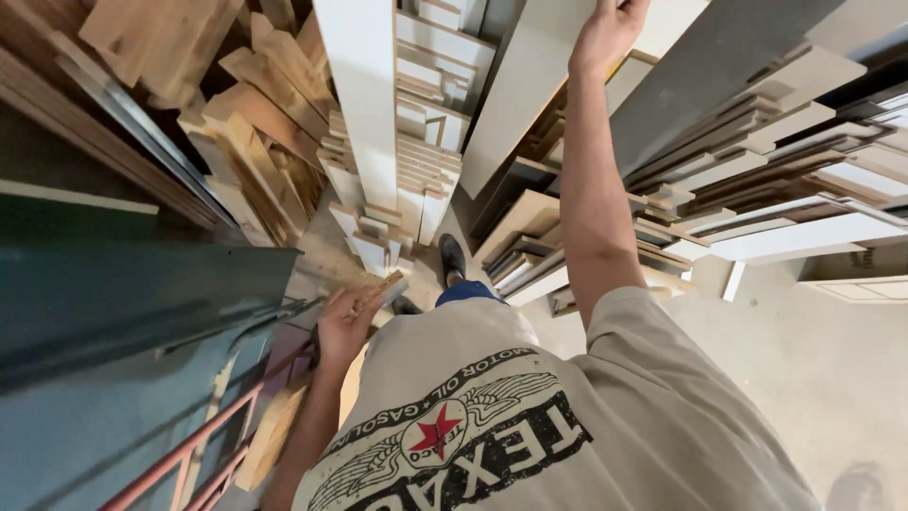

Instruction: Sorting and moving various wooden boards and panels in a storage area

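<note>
One hand (608, 33) raised against board (530, 85)

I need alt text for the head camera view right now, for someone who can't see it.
Seen from above, a person in a beige printed T-shirt stands among stacked boards, right hand raised against a tall pale panel leaning in the stacks. The left hand holds a small wooden block at waist height. Timber offcuts fill the left side.

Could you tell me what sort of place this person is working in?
Probably a woodworking shop's offcut store: raw timber pieces piled at left, white laminated boards stacked upright, and the right hand pulling a grey panel from leaning sheets.
</note>
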